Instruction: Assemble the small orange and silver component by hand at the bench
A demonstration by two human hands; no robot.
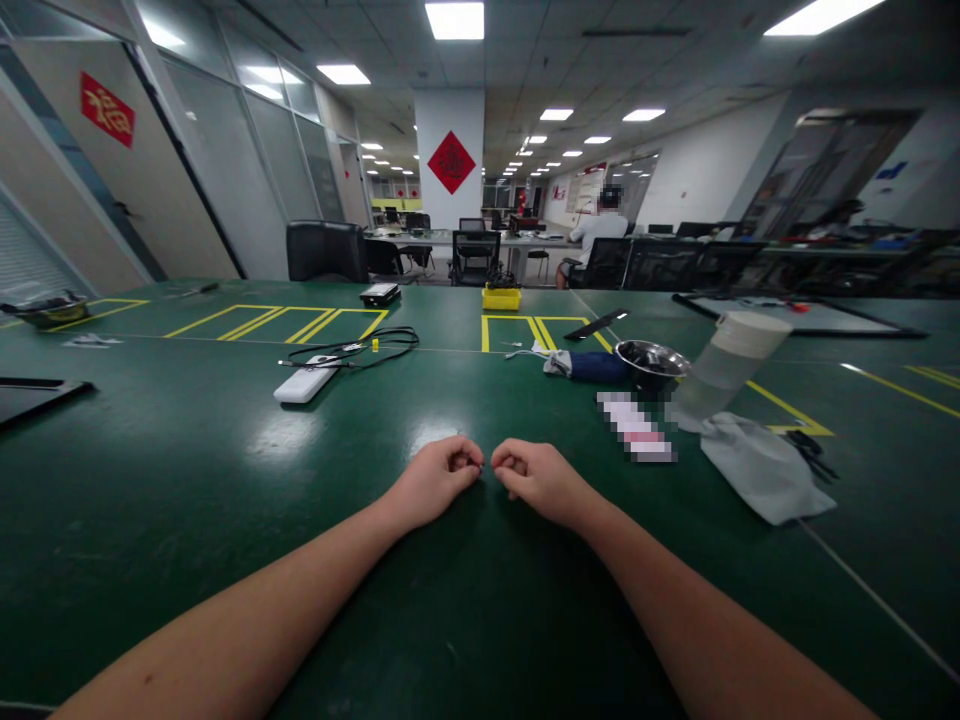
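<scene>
My left hand (439,480) and my right hand (536,478) rest on the green table (225,470), side by side in the middle, fingers curled into pinches that almost touch. Whatever sits between the fingertips is too small to make out. Both forearms lie stretched across the tabletop toward me. The nearest things are a white cloth (765,465) and a blurred flat item (636,427) to the right of my right hand.
A white power bank (305,383) with a black cable (360,350) lies left of centre. A metal bowl (651,362), a clear plastic container (724,370), a dark blue pouch (592,366) and a yellow box (501,297) stand further back. A person (600,235) sits at far desks.
</scene>
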